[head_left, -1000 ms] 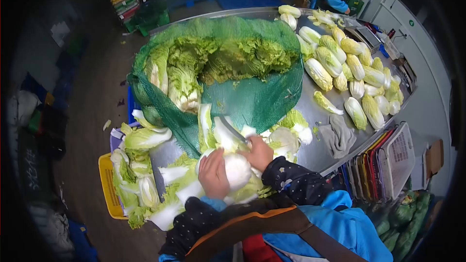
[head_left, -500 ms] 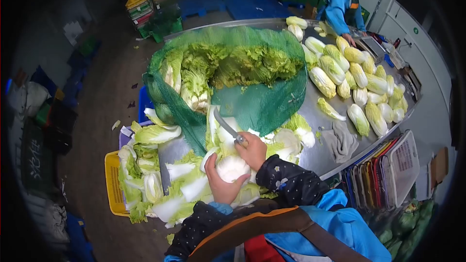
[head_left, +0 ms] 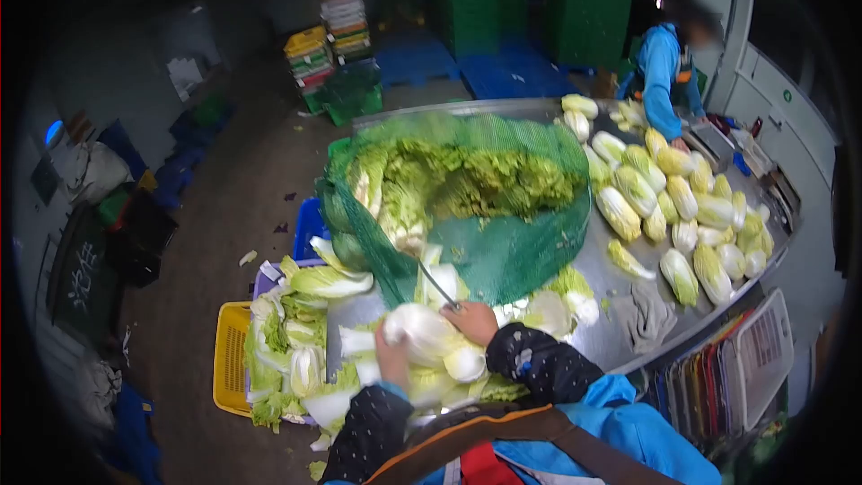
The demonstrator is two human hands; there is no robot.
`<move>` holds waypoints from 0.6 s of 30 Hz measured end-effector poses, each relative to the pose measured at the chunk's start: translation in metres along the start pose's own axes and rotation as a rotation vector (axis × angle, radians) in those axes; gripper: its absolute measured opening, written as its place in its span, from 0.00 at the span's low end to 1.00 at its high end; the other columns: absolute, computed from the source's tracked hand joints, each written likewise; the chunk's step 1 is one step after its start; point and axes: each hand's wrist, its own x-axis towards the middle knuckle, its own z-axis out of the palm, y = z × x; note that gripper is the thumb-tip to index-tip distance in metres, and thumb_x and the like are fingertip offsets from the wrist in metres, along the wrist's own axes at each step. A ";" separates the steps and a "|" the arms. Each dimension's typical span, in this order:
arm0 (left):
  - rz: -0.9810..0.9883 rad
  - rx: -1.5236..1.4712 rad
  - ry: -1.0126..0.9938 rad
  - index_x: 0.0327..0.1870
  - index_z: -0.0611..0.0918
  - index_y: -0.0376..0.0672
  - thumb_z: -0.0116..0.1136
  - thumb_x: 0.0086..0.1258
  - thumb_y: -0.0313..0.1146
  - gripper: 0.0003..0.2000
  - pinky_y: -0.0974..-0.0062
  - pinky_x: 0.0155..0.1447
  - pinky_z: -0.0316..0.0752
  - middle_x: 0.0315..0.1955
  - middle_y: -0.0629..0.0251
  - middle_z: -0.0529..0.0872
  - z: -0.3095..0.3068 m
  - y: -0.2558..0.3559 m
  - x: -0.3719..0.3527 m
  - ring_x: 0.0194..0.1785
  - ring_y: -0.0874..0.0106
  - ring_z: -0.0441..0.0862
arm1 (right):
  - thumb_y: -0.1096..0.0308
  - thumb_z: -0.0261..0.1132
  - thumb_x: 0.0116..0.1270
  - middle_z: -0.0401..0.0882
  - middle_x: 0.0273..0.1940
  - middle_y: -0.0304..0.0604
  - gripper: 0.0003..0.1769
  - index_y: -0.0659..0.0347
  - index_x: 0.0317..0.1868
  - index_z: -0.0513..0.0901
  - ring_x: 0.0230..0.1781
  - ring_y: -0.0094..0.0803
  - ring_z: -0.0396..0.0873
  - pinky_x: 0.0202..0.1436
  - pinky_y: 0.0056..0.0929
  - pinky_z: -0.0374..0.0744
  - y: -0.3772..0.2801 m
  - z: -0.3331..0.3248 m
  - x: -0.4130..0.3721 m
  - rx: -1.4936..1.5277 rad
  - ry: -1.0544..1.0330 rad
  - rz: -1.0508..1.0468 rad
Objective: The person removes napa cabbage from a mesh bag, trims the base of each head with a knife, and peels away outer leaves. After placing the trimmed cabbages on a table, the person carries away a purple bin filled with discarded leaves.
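Note:
My right hand (head_left: 473,322) is closed round the handle of a curved knife (head_left: 437,282), whose blade points up and away from me. My left hand (head_left: 391,361), a little blurred, grips the left side of a Chinese cabbage (head_left: 422,332). That cabbage lies tilted on its side, its pale base towards the lower right, close below my right hand. Loose outer leaves (head_left: 328,404) are spread under and around it. Just beyond my hands, an open green mesh sack (head_left: 503,260) holds several untrimmed leafy cabbages (head_left: 404,207).
Trimmed cabbages (head_left: 687,207) cover the right of the metal table (head_left: 620,355), near a grey cloth (head_left: 645,316). A yellow crate (head_left: 232,359) and leaf-filled purple crate (head_left: 265,280) stand at left. Stacked baskets (head_left: 754,350) are at right. A person (head_left: 663,72) works at the far corner.
The cabbage has turned from base up to lying on its side, and my left hand has shifted to its left side. The knife stays in my right hand. The whole view has shifted.

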 end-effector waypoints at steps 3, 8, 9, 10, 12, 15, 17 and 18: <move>0.186 0.331 -0.291 0.65 0.57 0.35 0.77 0.42 0.31 0.48 0.67 0.67 0.61 0.61 0.56 0.65 -0.007 -0.054 -0.011 0.63 0.61 0.65 | 0.48 0.61 0.61 0.82 0.31 0.49 0.17 0.50 0.39 0.85 0.34 0.45 0.80 0.36 0.36 0.76 -0.001 -0.008 -0.003 0.022 0.001 0.112; 0.665 1.094 0.015 0.60 0.65 0.35 0.80 0.35 0.41 0.47 0.66 0.63 0.66 0.57 0.54 0.71 0.033 0.028 -0.004 0.60 0.64 0.70 | 0.57 0.62 0.62 0.82 0.29 0.46 0.14 0.59 0.39 0.83 0.26 0.33 0.79 0.30 0.31 0.74 -0.017 -0.019 -0.014 0.300 0.093 0.194; 0.675 1.092 0.019 0.60 0.65 0.35 0.80 0.35 0.41 0.47 0.66 0.63 0.66 0.57 0.54 0.71 0.042 0.051 0.004 0.60 0.64 0.70 | 0.62 0.62 0.62 0.82 0.28 0.44 0.12 0.63 0.40 0.83 0.24 0.26 0.78 0.27 0.26 0.74 -0.021 -0.020 -0.013 0.506 0.113 0.161; 0.725 0.896 -0.142 0.58 0.66 0.36 0.80 0.35 0.42 0.47 0.67 0.61 0.68 0.54 0.55 0.73 0.049 0.076 0.016 0.57 0.64 0.73 | 0.67 0.63 0.62 0.81 0.26 0.41 0.11 0.68 0.38 0.81 0.26 0.21 0.75 0.29 0.24 0.72 -0.026 -0.018 -0.008 0.708 0.174 0.084; 0.700 0.603 -0.383 0.56 0.68 0.36 0.80 0.35 0.42 0.44 0.69 0.56 0.73 0.49 0.57 0.77 0.059 0.134 0.030 0.51 0.65 0.77 | 0.67 0.62 0.63 0.81 0.26 0.40 0.11 0.69 0.39 0.81 0.26 0.21 0.75 0.30 0.24 0.73 -0.069 -0.051 -0.007 0.792 0.168 0.078; 0.505 0.053 -0.562 0.53 0.70 0.36 0.72 0.48 0.33 0.31 0.66 0.53 0.75 0.44 0.57 0.80 0.083 0.205 0.038 0.47 0.66 0.80 | 0.67 0.60 0.65 0.81 0.27 0.39 0.12 0.69 0.41 0.81 0.28 0.20 0.75 0.32 0.23 0.74 -0.108 -0.074 0.003 1.118 0.207 -0.046; 0.230 -0.478 -0.371 0.50 0.71 0.35 0.55 0.62 0.23 0.15 0.73 0.45 0.78 0.34 0.61 0.82 0.070 0.229 0.074 0.37 0.72 0.81 | 0.66 0.61 0.64 0.81 0.27 0.42 0.14 0.68 0.44 0.80 0.27 0.21 0.76 0.32 0.23 0.75 -0.089 -0.068 0.008 0.602 0.157 -0.037; 0.307 -0.316 -0.417 0.51 0.71 0.36 0.57 0.61 0.24 0.17 0.74 0.42 0.78 0.33 0.62 0.82 0.072 0.235 0.077 0.35 0.73 0.80 | 0.66 0.61 0.62 0.81 0.27 0.44 0.15 0.68 0.45 0.80 0.25 0.23 0.76 0.30 0.25 0.74 -0.090 -0.072 0.002 0.464 -0.044 0.158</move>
